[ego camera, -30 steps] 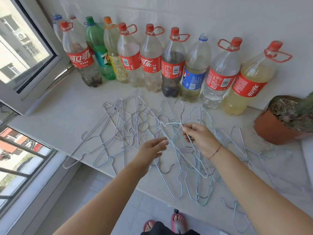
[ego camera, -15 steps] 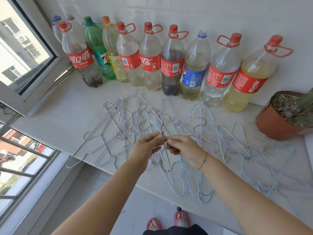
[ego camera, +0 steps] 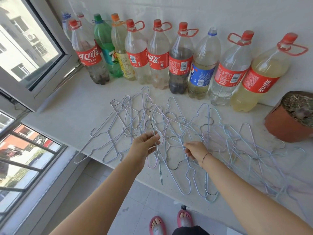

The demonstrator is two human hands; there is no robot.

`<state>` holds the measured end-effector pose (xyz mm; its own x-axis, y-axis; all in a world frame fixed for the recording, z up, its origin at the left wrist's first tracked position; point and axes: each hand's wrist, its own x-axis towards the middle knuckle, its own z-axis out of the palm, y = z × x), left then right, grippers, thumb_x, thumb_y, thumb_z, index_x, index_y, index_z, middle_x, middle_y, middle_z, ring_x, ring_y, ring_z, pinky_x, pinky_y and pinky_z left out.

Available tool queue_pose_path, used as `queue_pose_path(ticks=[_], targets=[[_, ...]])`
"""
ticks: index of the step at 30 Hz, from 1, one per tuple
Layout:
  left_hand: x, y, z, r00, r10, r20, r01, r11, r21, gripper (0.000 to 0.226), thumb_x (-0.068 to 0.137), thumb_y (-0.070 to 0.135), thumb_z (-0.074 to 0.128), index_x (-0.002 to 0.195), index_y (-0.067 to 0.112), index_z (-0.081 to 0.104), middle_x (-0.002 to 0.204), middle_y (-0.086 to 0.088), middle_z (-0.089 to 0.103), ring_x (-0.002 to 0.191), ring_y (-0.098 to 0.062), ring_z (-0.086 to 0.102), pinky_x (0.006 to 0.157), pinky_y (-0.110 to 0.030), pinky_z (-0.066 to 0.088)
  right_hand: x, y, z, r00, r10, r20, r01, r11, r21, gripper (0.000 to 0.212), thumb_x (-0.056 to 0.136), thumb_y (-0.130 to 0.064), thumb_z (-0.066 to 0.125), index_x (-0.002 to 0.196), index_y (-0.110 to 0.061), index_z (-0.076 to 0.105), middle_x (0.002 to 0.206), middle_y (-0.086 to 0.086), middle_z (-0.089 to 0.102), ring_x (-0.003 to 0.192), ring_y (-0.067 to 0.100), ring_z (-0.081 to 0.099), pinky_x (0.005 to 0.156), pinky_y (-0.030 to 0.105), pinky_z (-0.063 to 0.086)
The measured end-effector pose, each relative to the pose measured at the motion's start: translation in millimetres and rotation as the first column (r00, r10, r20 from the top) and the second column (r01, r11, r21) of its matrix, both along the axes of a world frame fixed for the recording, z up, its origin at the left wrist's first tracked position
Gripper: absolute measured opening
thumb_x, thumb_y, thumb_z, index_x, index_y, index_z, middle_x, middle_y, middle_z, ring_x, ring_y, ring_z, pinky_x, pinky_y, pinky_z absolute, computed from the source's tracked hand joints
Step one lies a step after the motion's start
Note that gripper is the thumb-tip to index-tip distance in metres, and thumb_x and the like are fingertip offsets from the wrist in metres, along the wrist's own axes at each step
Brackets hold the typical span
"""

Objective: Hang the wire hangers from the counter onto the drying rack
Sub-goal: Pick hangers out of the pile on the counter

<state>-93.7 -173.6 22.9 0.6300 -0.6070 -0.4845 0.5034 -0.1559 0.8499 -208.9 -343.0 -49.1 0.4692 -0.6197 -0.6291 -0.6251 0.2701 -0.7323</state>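
Observation:
Several pale blue and lilac wire hangers (ego camera: 186, 133) lie tangled across the white counter (ego camera: 67, 116). My left hand (ego camera: 145, 145) pinches one hanger (ego camera: 158, 158) seen edge-on, its hook up near the pile and its lower end hanging past the counter's front edge. My right hand (ego camera: 196, 150) reaches down into the pile to the right, fingers curled among the wires; whether it grips one is hidden. No drying rack is in view.
A row of large plastic bottles (ego camera: 179, 65) lines the wall behind the hangers. A terracotta plant pot (ego camera: 284, 126) stands at the right. An open window frame (ego camera: 42, 78) juts in at the left. My sandalled feet (ego camera: 169, 221) stand on tiled floor below.
The hanger passed from my right hand to my left, which now holds it alone. My right hand moved right and down into the pile.

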Motion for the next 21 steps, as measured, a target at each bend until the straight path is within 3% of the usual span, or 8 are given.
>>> queue_pose_path(ticks=[7, 12, 17, 21], targets=[[-2.1, 5.4, 0.1, 1.000, 0.005, -0.018, -0.005, 1.000, 0.003, 0.013, 0.086, 0.014, 0.065, 0.099, 0.014, 0.065, 0.087, 0.000, 0.066, 0.081, -0.013, 0.063, 0.077, -0.024, 0.048, 4.2, 0.8, 0.7, 0.994, 0.023, -0.104, -0.023, 1.000, 0.002, 0.028, 0.088, -0.012, 0.048, 0.061, -0.005, 0.054, 0.055, 0.007, 0.056, 0.041, 0.014, 0.042, 0.032, 0.012, 0.031], [-2.7, 9.4, -0.8, 1.000, 0.001, -0.022, -0.001, 1.000, 0.005, 0.013, 0.085, 0.014, 0.065, 0.099, 0.014, 0.065, 0.085, 0.000, 0.066, 0.080, -0.013, 0.063, 0.078, -0.024, 0.048, 1.3, 1.9, -8.5, 0.999, 0.009, -0.052, -0.009, 1.000, 0.002, 0.032, 0.086, -0.017, 0.060, 0.056, -0.008, 0.055, 0.054, 0.007, 0.052, 0.040, 0.014, 0.041, 0.038, 0.017, 0.031], [-2.6, 11.8, -1.2, 1.000, -0.006, -0.017, 0.007, 1.000, 0.007, 0.017, 0.086, 0.014, 0.065, 0.103, 0.012, 0.065, 0.084, 0.000, 0.065, 0.081, -0.013, 0.063, 0.077, -0.024, 0.048, -3.6, 1.5, -10.2, 0.997, -0.069, 0.038, 0.062, 0.983, 0.172, 0.033, 0.084, -0.020, 0.066, 0.058, -0.015, 0.045, 0.051, 0.003, 0.037, 0.038, 0.010, 0.031, 0.042, 0.017, 0.022], [-1.6, 12.2, -0.7, 1.000, -0.015, -0.019, 0.015, 1.000, 0.008, 0.014, 0.086, 0.013, 0.064, 0.100, 0.013, 0.065, 0.085, -0.001, 0.065, 0.081, -0.013, 0.063, 0.075, -0.023, 0.048, -6.0, -0.2, -0.3, 0.982, -0.129, 0.140, 0.103, 0.978, 0.182, 0.018, 0.084, -0.013, 0.065, 0.067, -0.013, 0.057, 0.040, -0.002, 0.046, 0.041, 0.011, 0.038, 0.046, 0.019, 0.027]])
